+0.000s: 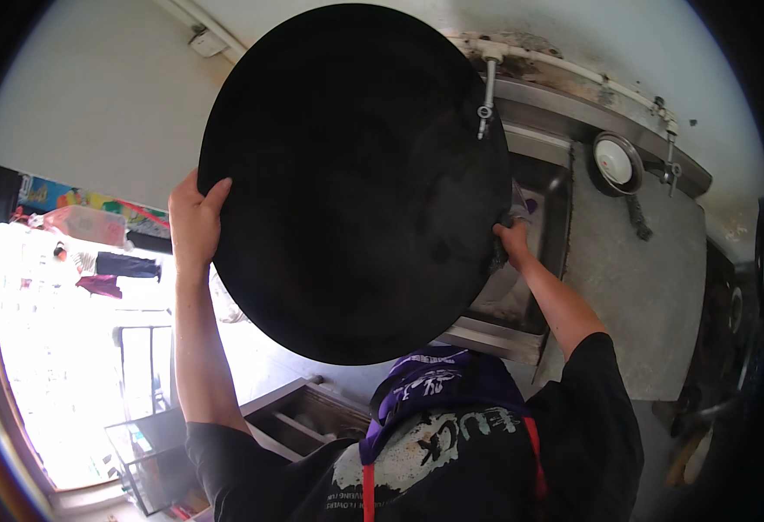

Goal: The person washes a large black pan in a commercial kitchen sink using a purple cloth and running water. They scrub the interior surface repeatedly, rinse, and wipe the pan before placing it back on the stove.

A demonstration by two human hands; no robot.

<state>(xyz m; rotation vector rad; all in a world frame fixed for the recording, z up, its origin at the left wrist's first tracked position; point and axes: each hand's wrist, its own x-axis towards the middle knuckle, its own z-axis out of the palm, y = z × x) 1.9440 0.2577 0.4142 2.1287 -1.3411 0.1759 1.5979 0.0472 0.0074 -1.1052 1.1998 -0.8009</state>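
A large, round black metal wok (356, 183) is held up in front of me, its dark face filling the middle of the view. My left hand (199, 218) grips its left rim, with the thumb over the edge. At the lower right rim is my right hand (513, 243), closed on a dark mesh scouring pad (498, 251) that touches the wok's edge; some of its fingers are hidden. Behind the wok, partly covered by it, lies a stainless steel sink (554, 215). A metal tap (485, 111) on the wall pipe overlaps the wok's upper right.
Right of the sink is a grey counter (643, 293) bearing a metal bowl (636, 171) with a white bowl (613, 162) inside. A second tap (671, 169) hangs nearby. At lower left stands a glass-sided case (153, 457); a person (111, 264) is outside the bright opening.
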